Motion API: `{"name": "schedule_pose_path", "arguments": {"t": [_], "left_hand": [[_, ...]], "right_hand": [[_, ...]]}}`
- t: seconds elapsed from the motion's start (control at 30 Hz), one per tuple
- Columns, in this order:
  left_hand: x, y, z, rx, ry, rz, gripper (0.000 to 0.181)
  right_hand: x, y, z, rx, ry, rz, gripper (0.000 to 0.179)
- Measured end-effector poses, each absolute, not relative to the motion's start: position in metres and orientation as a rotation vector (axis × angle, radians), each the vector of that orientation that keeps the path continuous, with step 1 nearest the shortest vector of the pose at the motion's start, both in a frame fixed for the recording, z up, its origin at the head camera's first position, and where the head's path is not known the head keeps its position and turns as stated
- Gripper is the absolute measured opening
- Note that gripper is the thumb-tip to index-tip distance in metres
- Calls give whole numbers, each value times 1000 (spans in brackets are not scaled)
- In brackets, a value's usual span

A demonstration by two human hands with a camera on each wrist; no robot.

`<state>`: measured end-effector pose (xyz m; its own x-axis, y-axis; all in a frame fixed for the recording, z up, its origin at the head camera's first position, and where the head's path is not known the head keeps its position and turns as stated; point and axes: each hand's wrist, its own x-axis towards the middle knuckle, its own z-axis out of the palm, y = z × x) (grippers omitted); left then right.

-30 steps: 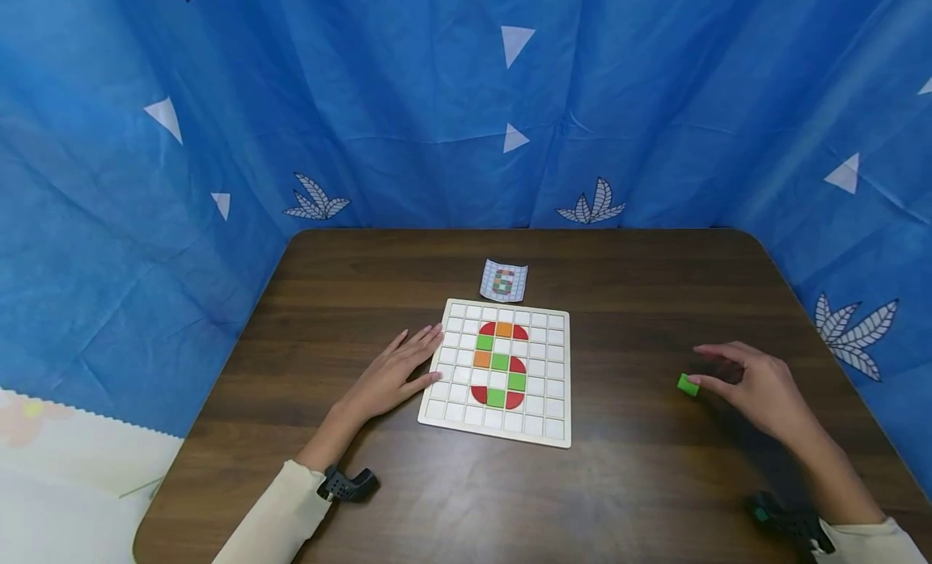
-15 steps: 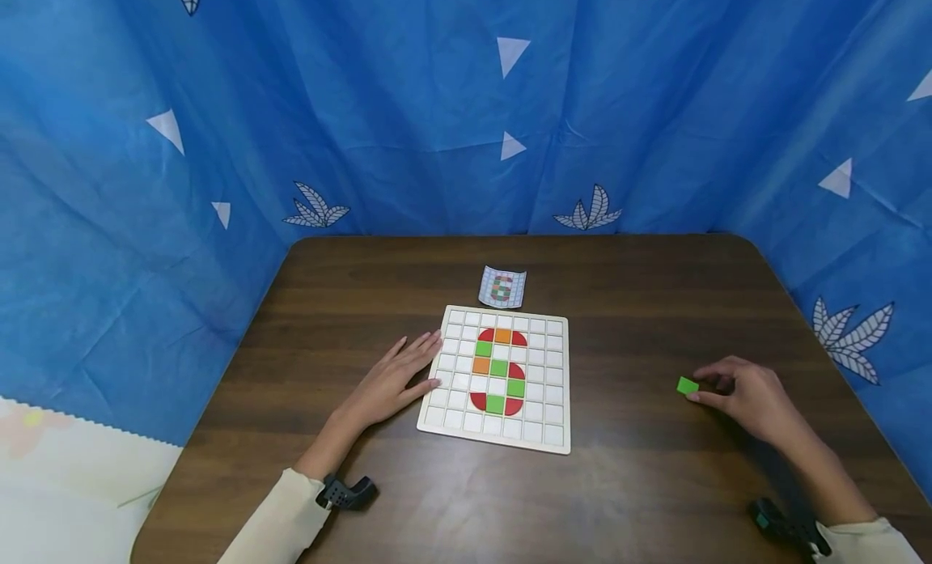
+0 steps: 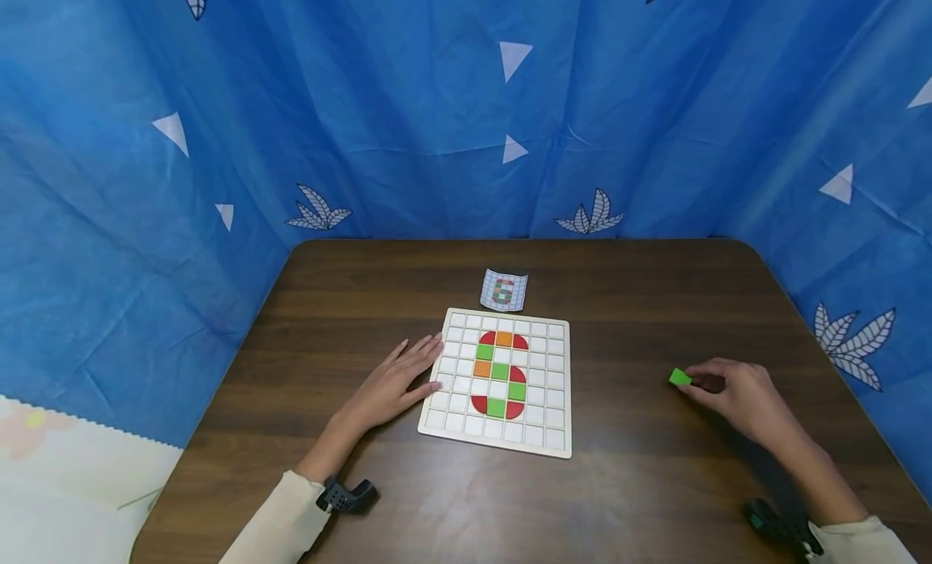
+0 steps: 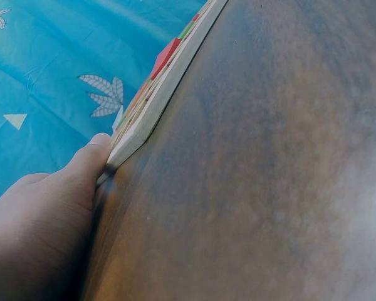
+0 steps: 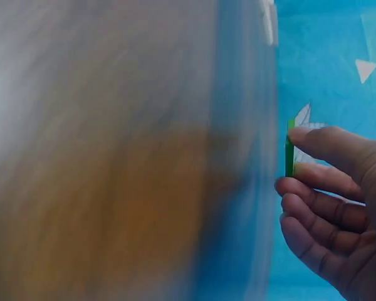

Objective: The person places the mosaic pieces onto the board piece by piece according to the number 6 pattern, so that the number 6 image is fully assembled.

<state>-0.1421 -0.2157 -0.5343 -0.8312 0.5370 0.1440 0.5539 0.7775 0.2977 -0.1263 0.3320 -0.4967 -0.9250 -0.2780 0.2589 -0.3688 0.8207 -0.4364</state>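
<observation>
A white gridded board (image 3: pixel 535 416) lies on the table, with red rounded pieces and orange and green square tiles forming a figure on it. My left hand (image 3: pixel 389 390) rests along the board's left edge with its fingers spread; in the left wrist view its thumb (image 4: pixel 91 160) touches the board's side. Off to the right, my right hand (image 3: pixel 743 398) pinches a green square tile (image 3: pixel 679 376) between thumb and fingertips. The right wrist view catches this tile (image 5: pixel 289 153) nearly edge-on, raised off the table.
Behind the board lies a small, slightly curled card (image 3: pixel 504 290) printed with a coloured 6-like figure on a grid. The brown wooden table (image 3: pixel 619 491) has rounded far corners. A blue patterned curtain (image 3: pixel 437 103) hangs around it.
My right hand's fingers have closed in on the green tile, turned it flatter to the head view and carried it slightly left. My left hand stays against the board.
</observation>
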Motion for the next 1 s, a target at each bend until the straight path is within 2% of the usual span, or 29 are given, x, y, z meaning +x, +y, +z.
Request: {"name": "schedule_pose_path", "arguments": {"t": [0.43, 1.0], "left_hand": [[-142, -216, -534, -898, -2910, -510, 74], [-143, -215, -534, -892, -2909, -511, 74]], "right_hand": [[-134, 260, -471, 739, -2744, 808, 24], [-144, 146, -463, 1138, -2679, 978, 31]]}}
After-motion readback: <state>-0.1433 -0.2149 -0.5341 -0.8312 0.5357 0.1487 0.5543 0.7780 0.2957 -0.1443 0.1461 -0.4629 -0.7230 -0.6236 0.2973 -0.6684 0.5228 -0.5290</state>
